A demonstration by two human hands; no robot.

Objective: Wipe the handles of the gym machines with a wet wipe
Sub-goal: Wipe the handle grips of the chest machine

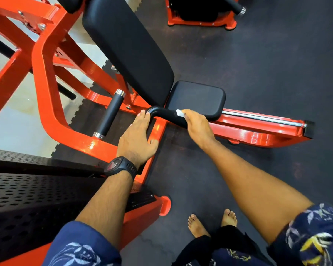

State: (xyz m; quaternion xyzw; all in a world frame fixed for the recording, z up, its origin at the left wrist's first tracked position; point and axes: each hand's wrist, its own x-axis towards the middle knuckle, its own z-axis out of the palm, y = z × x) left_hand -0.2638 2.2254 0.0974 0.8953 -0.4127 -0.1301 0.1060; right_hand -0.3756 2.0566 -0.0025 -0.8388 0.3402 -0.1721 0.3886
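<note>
Wipe [179, 112] on handle [166, 113], seat [198, 96] behind

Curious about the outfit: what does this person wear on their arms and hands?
No gloves on the left hand or right hand. A chunky black watch circles the left wrist. The left sleeve and right sleeve are short, navy with pale leaves; the right adds yellow.

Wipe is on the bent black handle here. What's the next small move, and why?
Probably slide the right hand and the wet wipe it grips along the black handle toward the bend. The wipe sits partway along the bar, the stretch up to the bend lies bare, and the left hand rests there with straight fingers.
</note>
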